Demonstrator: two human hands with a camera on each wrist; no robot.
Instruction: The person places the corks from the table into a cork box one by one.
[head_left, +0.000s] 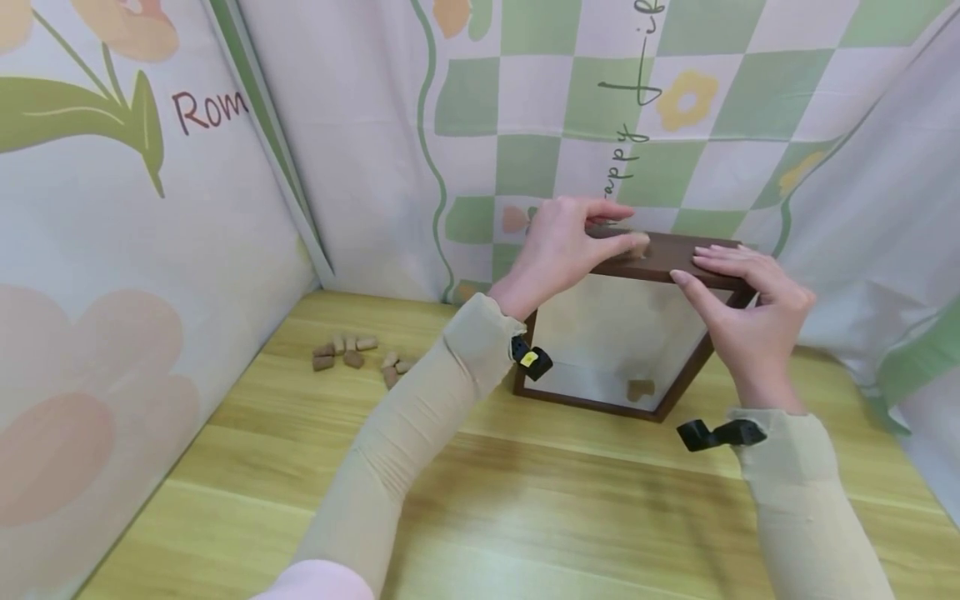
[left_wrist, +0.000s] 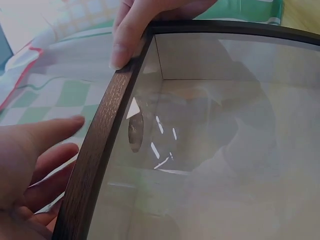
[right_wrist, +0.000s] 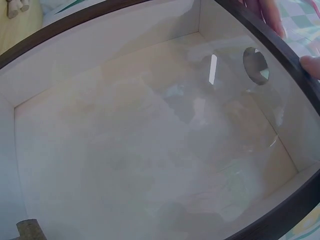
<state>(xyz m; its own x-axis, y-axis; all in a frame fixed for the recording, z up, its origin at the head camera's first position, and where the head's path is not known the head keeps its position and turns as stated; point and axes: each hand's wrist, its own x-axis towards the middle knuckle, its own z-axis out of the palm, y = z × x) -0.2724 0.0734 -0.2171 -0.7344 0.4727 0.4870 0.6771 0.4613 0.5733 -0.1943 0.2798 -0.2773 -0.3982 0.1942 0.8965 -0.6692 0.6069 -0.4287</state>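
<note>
A dark brown shadow box (head_left: 622, 342) with a clear front stands upright on the table. Its round hole (left_wrist: 136, 130) in the top shows through the pane in both wrist views. My left hand (head_left: 566, 237) is over the top, its thumb tip beside the hole; between its extended thumb and loosely bent fingers I see nothing held. With fingers across the top and thumb on the front edge, my right hand (head_left: 757, 296) grips the box's right upper corner. Inside at the bottom lies a cork-like brown piece (head_left: 640, 390), partly visible in the right wrist view too.
Several small brown and beige cork-like cylinders (head_left: 345, 348) lie in a loose group on the table's left side. A few more pieces (head_left: 393, 367) lie beside my left sleeve, which hides part of them. Patterned cloth (head_left: 600, 100) hangs close behind the box.
</note>
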